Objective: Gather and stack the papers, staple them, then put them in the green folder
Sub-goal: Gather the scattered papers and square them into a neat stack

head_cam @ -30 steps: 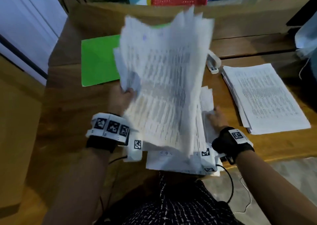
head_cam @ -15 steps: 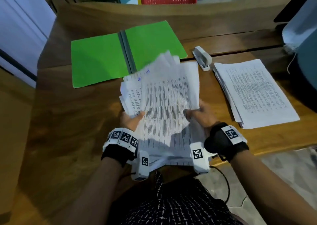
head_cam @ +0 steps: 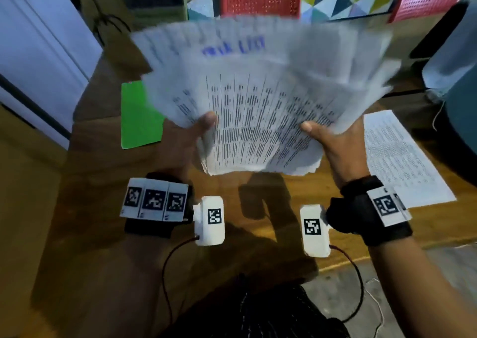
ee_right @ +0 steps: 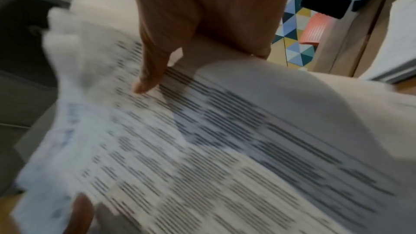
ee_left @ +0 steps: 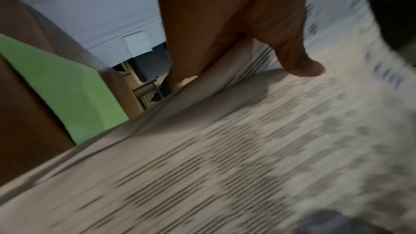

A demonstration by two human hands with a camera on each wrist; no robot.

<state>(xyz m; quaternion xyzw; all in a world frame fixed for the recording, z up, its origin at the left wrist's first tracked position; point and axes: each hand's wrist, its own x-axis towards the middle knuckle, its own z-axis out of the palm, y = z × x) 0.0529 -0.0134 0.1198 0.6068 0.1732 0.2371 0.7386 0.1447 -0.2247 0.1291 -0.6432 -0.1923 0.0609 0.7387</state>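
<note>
Both hands grip one fanned bundle of papers (head_cam: 260, 110) in my head view: left hand (head_cam: 192, 141) with its thumb on the left edge, right hand (head_cam: 340, 146) with its thumb on the right edge. I see the sheets lifted above the wooden table (head_cam: 77, 183), printed in columns, uneven and blurred at the top. Half hidden behind them lies the green folder (head_cam: 140, 115); a second paper pile (head_cam: 402, 157) rests at right

On my left wrist view the thumb presses the top sheet, fingers curled beneath

On my right wrist view I see the same grip, thumb on the print
</note>
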